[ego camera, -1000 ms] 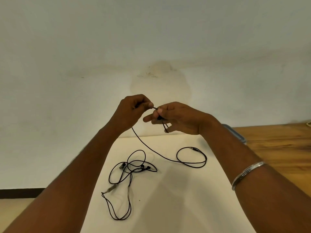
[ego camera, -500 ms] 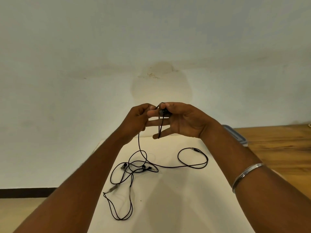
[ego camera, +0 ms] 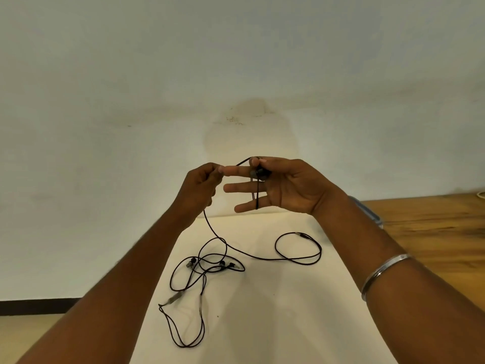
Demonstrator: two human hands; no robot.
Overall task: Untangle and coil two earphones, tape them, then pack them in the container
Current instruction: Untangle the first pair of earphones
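Earphone cable (ego camera: 210, 227), thin and black, hangs between our two hands, which we hold raised above the white surface (ego camera: 262, 311). Our right hand (ego camera: 288, 187) pins the buds (ego camera: 258, 174) under its thumb against the forefinger. Its other fingers are spread straight, and a few turns of the cable run down across them. Our left hand (ego camera: 200, 187), fingers curled, pinches the cable just beside the right forefinger's tip. From there the cable drops to the surface and sweeps right into a loose loop (ego camera: 298, 248). A second earphone (ego camera: 204, 269) lies on the surface nearer to us, in an untidy tangle, its upper loop crossing the hanging cable. Behind our right wrist a corner of the container (ego camera: 367, 211) shows on bare wood (ego camera: 433, 232). A metal bangle (ego camera: 380, 271) circles our right forearm.
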